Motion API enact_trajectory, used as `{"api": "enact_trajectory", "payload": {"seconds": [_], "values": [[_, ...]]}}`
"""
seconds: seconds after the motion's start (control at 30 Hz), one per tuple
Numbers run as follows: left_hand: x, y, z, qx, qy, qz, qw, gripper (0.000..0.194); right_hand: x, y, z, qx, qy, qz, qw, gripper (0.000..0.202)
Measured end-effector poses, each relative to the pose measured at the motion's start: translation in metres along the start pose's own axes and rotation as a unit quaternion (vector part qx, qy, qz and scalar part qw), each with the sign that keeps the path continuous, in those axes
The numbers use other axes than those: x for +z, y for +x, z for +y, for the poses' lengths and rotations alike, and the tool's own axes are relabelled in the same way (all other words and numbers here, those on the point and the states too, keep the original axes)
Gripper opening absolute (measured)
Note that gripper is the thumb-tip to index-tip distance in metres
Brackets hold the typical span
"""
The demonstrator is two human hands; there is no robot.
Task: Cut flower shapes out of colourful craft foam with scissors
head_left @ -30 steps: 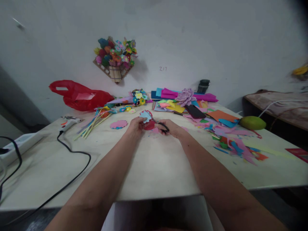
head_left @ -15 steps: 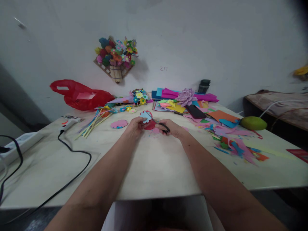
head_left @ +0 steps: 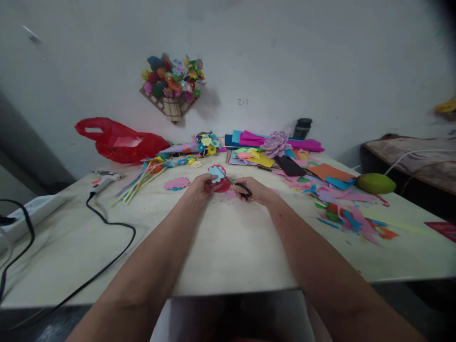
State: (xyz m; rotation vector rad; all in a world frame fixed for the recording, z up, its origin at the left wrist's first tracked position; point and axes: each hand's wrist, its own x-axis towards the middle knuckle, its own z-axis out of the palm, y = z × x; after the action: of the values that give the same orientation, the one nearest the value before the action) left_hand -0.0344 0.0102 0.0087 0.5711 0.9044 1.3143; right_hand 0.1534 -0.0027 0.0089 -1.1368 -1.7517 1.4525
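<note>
Near the middle of the white table (head_left: 235,256), my left hand (head_left: 202,186) pinches a light blue scalloped cutout (head_left: 215,174) laid over a red piece (head_left: 223,185). My right hand (head_left: 251,188) is closed round the black handles of the scissors (head_left: 243,190), whose blades reach left to the edge of the blue and red pieces. Small pink scraps lie under both hands. Left of my left hand rests a pink scalloped cutout (head_left: 177,183) with blue showing beneath it.
A glue gun (head_left: 107,180) with a black cord, a power strip (head_left: 33,213) and a red bag (head_left: 124,142) are on the left. Coloured sheets, a phone (head_left: 290,166), scraps (head_left: 356,221) and a green fruit (head_left: 375,183) lie on the right. Paper flowers (head_left: 207,144) sit behind.
Both hands keep nearly the same place and hold the same things. The red piece beside the scissors looks slightly shifted or turned.
</note>
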Motion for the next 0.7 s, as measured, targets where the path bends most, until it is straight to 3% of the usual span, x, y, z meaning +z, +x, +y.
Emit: {"api": "enact_trajectory", "payload": {"seconds": [0.7], "values": [[0.0012, -0.0001, -0.0012, -0.008, 0.013, -0.011, 1.000, 0.037, -0.0009, 0.0023, 0.0029, -0.008, 0.006, 0.004, 1.000, 0.028]]}}
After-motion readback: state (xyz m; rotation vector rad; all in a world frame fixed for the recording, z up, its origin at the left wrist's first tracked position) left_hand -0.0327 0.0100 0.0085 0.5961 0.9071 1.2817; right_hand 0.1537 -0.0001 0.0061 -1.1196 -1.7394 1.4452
